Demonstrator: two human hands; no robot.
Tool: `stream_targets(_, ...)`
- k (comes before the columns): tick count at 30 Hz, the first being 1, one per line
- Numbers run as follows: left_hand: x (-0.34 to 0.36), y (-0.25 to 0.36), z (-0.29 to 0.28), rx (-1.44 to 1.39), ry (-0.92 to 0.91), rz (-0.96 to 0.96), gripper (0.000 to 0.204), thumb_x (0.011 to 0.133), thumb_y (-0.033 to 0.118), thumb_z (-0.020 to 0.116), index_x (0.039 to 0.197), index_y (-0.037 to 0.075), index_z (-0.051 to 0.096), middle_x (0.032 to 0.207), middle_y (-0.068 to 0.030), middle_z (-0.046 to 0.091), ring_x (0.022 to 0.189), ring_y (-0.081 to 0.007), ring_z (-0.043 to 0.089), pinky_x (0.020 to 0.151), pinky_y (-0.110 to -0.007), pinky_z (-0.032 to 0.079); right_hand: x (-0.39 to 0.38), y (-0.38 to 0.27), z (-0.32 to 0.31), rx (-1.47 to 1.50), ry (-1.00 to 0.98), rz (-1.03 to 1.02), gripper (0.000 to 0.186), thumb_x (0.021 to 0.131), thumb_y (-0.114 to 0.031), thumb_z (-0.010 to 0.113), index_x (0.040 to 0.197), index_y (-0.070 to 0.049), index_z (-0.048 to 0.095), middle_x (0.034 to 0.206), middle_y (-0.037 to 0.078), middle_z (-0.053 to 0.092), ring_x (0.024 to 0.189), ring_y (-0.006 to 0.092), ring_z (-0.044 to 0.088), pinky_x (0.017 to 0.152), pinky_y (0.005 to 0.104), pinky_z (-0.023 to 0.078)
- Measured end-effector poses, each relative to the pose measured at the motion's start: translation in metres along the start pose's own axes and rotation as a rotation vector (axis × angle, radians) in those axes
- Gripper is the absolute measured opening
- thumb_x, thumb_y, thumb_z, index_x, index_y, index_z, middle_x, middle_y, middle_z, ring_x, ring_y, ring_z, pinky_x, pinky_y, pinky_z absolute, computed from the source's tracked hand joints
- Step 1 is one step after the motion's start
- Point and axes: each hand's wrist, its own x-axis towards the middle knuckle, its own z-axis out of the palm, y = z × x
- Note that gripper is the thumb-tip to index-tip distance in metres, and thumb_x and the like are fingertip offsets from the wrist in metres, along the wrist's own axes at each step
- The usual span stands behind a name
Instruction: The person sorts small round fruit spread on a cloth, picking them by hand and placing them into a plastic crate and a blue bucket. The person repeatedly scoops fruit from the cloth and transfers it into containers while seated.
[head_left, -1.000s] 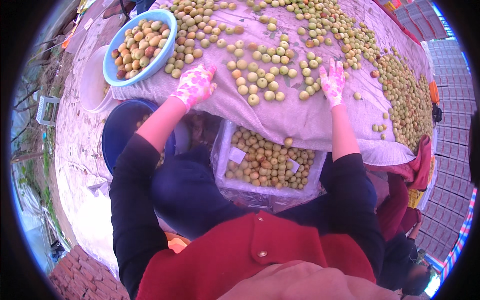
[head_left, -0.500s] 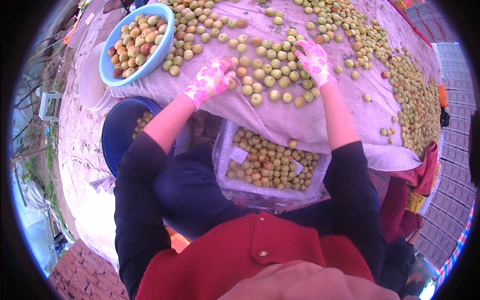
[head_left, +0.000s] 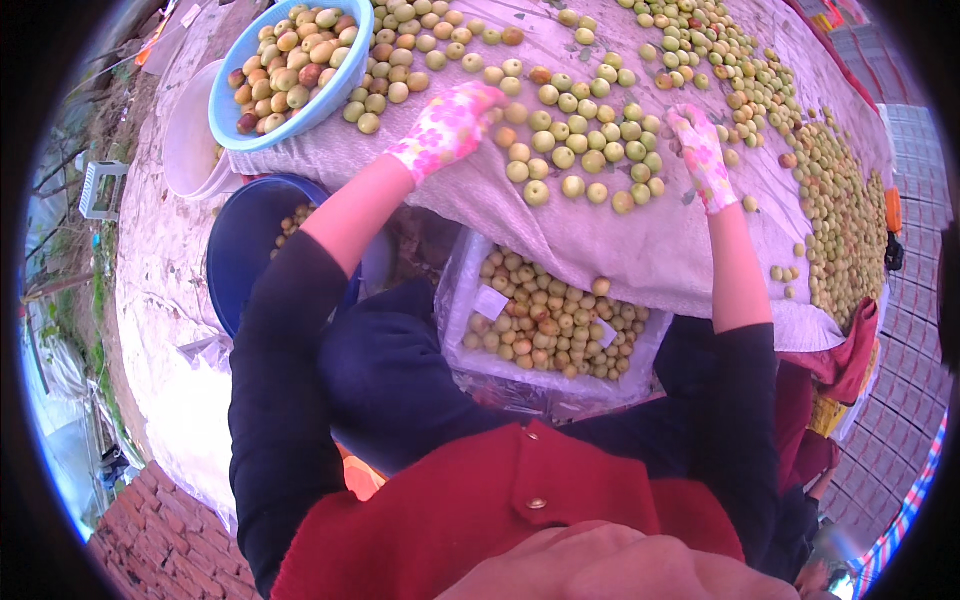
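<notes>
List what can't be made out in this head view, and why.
Head view: whether the left hand grips anything; its back hides the palm.
Head view: the same for the right hand.
Head view: part of the dark bucket, behind the left sleeve.
Head view: far edge of the crate, under the cloth.
Head view: part of the basin, cut by the top edge.

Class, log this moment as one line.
floral-gloved left hand: left of central round yellow-green fruits | floral-gloved right hand: right of them | round light-blue basin: fruit-filled
</notes>
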Motion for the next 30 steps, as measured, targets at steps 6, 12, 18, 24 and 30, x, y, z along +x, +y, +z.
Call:
stream_targets(6, 0.041, 0.017, 0.035, 0.392, -0.186, 0.099, 0.030, 0.085, 0.011, 0.063, 0.115, 0.011, 0.062, 0.103, -0.0156, 0.062, 0.095, -0.0333, 0.065, 0.075, -0.045, 0.054, -0.055, 0.002, -0.019, -0.296, 0.171, 0.109, 0.026, 0.093, -0.021, 0.056, 0.111, -0.005, 0.065, 0.095, 0.001, 0.067, 0.079, 0.0094, 0.058, 0.072, 0.0256, 0.046)
stream_targets(12, 0.032, 0.027, 0.024, 0.226, -0.163, -0.067, 0.027, 0.092, 0.020, 0.056, 0.114, 0.006, 0.062, 0.111, -0.0180, 0.065, 0.104, -0.0363, 0.063, 0.084, -0.047, 0.052, -0.088, 0.034, -0.005, -0.693, 0.193, 0.134, 0.029, 0.092, -0.010, 0.056, 0.119, -0.004, 0.064, 0.108, 0.009, 0.068, 0.098, 0.0185, 0.065, 0.088, 0.0338, 0.050)
stream_targets(18, -0.005, 0.048, -0.005, 0.072, -0.104, -0.207, 0.044, 0.098, 0.042, 0.054, 0.118, 0.004, 0.063, 0.107, -0.0231, 0.067, 0.107, -0.0385, 0.063, 0.090, -0.047, 0.048, -0.083, 0.058, 0.013, -0.919, 0.045, -0.109, 0.032, 0.094, -0.021, 0.060, 0.123, -0.007, 0.059, 0.110, 0.016, 0.066, 0.104, 0.0345, 0.063, 0.089, 0.0435, 0.050)
stream_targets(24, -0.036, 0.080, 0.004, 0.009, -0.259, -0.154, 0.036, 0.096, 0.038, 0.059, 0.111, 0.006, 0.065, 0.093, -0.0183, 0.068, 0.093, -0.0362, 0.065, 0.081, -0.045, 0.050, -0.065, 0.050, 0.014, -1.101, -0.038, -0.098, 0.034, 0.093, -0.028, 0.060, 0.121, -0.009, 0.057, 0.103, 0.019, 0.066, 0.099, 0.0387, 0.063, 0.083, 0.0473, 0.050)
stream_targets(30, -0.049, 0.078, 0.026, 0.027, -0.148, 0.048, 0.024, 0.089, 0.014, 0.063, 0.113, 0.009, 0.061, 0.106, -0.0131, 0.066, 0.096, -0.0334, 0.065, 0.079, -0.044, 0.052, -0.074, 0.036, 0.031, -0.867, 0.001, -0.096, 0.037, 0.093, -0.032, 0.058, 0.120, -0.006, 0.054, 0.095, 0.020, 0.068, 0.091, 0.0392, 0.066, 0.078, 0.0497, 0.051)
